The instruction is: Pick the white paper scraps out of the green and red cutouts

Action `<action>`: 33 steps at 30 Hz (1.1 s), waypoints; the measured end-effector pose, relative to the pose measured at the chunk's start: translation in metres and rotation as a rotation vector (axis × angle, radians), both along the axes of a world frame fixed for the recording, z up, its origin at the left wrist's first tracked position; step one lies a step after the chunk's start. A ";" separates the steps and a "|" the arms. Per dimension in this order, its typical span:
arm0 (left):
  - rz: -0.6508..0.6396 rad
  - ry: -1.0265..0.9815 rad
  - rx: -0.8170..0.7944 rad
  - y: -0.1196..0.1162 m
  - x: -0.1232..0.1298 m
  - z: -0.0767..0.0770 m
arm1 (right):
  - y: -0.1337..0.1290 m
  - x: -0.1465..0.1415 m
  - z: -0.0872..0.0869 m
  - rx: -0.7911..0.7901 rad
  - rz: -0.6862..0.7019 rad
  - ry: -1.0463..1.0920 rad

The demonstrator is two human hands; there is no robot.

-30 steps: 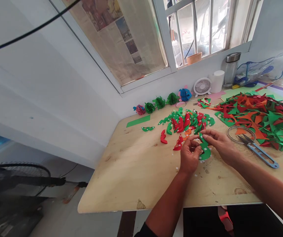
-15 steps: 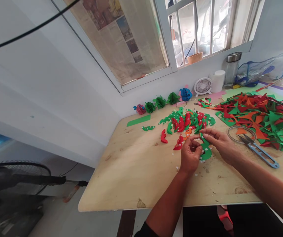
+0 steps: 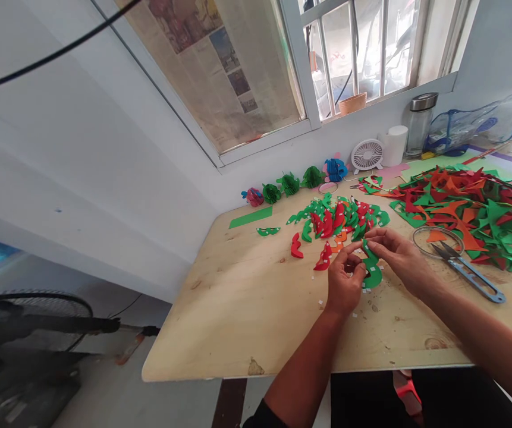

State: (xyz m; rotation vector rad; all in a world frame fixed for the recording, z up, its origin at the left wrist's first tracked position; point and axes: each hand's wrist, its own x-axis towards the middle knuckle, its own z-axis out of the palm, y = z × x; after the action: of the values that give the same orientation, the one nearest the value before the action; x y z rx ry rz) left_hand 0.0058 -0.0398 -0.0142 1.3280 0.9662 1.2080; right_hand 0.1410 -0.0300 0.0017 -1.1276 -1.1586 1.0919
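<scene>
A curved green paper cutout (image 3: 373, 276) is held between my two hands above the table. My left hand (image 3: 346, 277) pinches its left edge, fingers bent. At its upper end, the thumb and fingers of my right hand (image 3: 396, 257) are closed on it. Just beyond my hands lies a heap of green and red paper cutouts (image 3: 327, 220), many with small white squares on them. A red cutout (image 3: 323, 257) and an orange cutout (image 3: 340, 241) rest close to my left hand. Tiny white squares are scattered on the wood beneath.
Blue-handled thread snips (image 3: 474, 276) and a clear tape roll (image 3: 438, 229) lie right of my hands. Behind them is a large pile of paper scraps (image 3: 474, 208). A small white fan (image 3: 367, 156), a glass bottle (image 3: 420, 128) and folded paper ornaments (image 3: 289, 184) stand along the wall.
Almost nothing differs. The green cutout's upper end and my right fingertips have shifted very slightly; both hands keep hold of it.
</scene>
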 end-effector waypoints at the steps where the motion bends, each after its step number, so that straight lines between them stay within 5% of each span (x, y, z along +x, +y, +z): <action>1: -0.002 0.001 -0.001 0.000 0.000 -0.001 | 0.000 0.001 0.000 0.016 -0.006 -0.022; 33: 0.023 0.058 0.063 0.000 -0.001 0.000 | 0.001 0.007 -0.005 0.291 -0.115 -0.491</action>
State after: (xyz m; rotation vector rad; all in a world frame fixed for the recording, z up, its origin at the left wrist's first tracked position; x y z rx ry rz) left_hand 0.0050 -0.0398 -0.0145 1.4121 0.9939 1.2315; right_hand 0.1478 -0.0292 -0.0028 -1.2458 -1.5532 0.5434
